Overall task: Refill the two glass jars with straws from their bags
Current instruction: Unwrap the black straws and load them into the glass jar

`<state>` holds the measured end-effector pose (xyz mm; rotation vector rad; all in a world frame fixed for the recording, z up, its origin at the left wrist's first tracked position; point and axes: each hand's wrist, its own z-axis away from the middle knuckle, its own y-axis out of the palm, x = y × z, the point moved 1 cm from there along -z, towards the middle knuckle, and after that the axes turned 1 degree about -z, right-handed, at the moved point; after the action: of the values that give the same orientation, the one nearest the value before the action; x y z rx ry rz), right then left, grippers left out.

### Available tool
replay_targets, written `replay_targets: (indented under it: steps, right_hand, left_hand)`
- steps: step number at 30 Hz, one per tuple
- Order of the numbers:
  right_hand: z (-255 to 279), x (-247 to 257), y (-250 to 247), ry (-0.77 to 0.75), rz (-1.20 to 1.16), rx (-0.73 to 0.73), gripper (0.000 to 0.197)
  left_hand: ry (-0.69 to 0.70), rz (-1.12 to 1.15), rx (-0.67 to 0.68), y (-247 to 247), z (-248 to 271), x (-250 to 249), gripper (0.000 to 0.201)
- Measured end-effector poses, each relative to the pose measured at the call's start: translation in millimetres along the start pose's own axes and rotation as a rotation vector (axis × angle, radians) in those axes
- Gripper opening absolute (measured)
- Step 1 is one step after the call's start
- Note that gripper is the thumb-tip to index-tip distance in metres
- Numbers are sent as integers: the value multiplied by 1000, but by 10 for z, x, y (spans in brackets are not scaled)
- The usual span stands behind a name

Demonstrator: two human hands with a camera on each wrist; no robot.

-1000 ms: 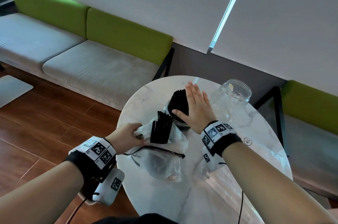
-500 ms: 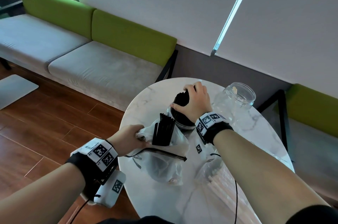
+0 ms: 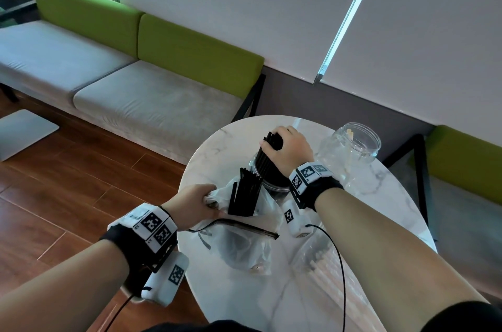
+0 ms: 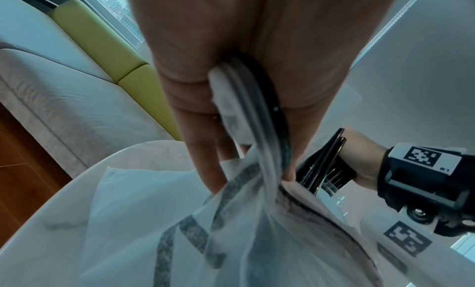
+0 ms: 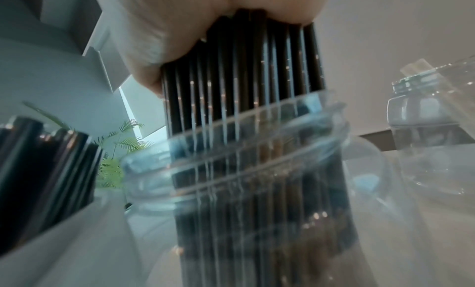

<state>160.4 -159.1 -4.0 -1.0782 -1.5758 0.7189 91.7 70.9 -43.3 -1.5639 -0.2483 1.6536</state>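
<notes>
My right hand [image 3: 288, 148] grips the top of a bundle of black straws [image 3: 267, 154] that stands in a glass jar [image 3: 271, 182] at the middle of the round marble table [image 3: 339, 291]. In the right wrist view the black straws [image 5: 241, 72] run from my palm down through the jar's rim [image 5: 231, 165]. My left hand [image 3: 197, 205] pinches the rim of a translucent plastic bag [image 3: 244, 244] in which more black straws [image 3: 244, 193] stand. The bag [image 4: 180, 220] shows bunched between my fingers [image 4: 205, 149]. A second glass jar [image 3: 350, 152], far right, holds a few pale straws [image 3: 350, 133].
A clear bag of pale straws [image 3: 323, 272] lies on the table's near right part, with a black cable [image 3: 341, 263] across it. A green and grey bench [image 3: 135, 87] runs along the wall behind. Wooden floor [image 3: 54, 196] lies to the left.
My right hand went from lying flat against the black straws to gripping their tops. The left hand kept its hold on the bag. The head view shifted a little.
</notes>
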Motion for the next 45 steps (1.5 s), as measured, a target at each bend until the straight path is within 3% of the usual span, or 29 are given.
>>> replay_targets:
  steps: [4,7,10,14,17,19,21,25,28,32,34,37,38,42,45]
  right_hand:
    - [10,21,6,6,101,106,38]
    - [6,14,-16,-5,228,198,57]
    - [73,64,-164,-64,143,72,71]
    - [489,71,-353,-162,-243,-166,45]
    - [957,29,-273,-71,-405,-9,23]
    - [1202,-26,-137,38,-434,121,17]
    - [1354,-83,-7,140,-458,160,17]
    - [1490,-113,154,325,-419,229,48]
    - [1539,-93,192,386,-404,239,82]
    - [1548,-84,265,460,-328,287,108]
    - [1550,-87,293,450,-432,281,96]
    - [1543,-42,176,382,-675,202,45]
    - [1529,-3,122,351,-768,199,38]
    - [1507,81,35,312,-970,173,37]
    - [1471,136,8,367,-1047,90,24]
  left_hand:
    - [-6,8,-9,-5,17,-4,30]
    - [-7,30,-13,3,29,-8,29]
    - [-16,38,-26,6,45,-19,26]
    - [-44,101,-77,8,54,-64,36]
    - [-34,81,-80,8,62,-101,31]
    - [-23,44,-61,23,66,-99,30]
    - [-13,26,-37,39,74,-78,26]
    - [18,97,22,75,111,-73,12]
    - [55,190,76,107,163,-107,22]
    - [132,175,151,194,199,-110,64]
    - [145,245,211,244,222,-131,60]
    - [157,294,254,294,247,-209,45]
    - [143,278,242,306,247,-225,44]
    - [123,252,221,324,199,-280,40]
    - [138,219,225,318,165,-341,10]
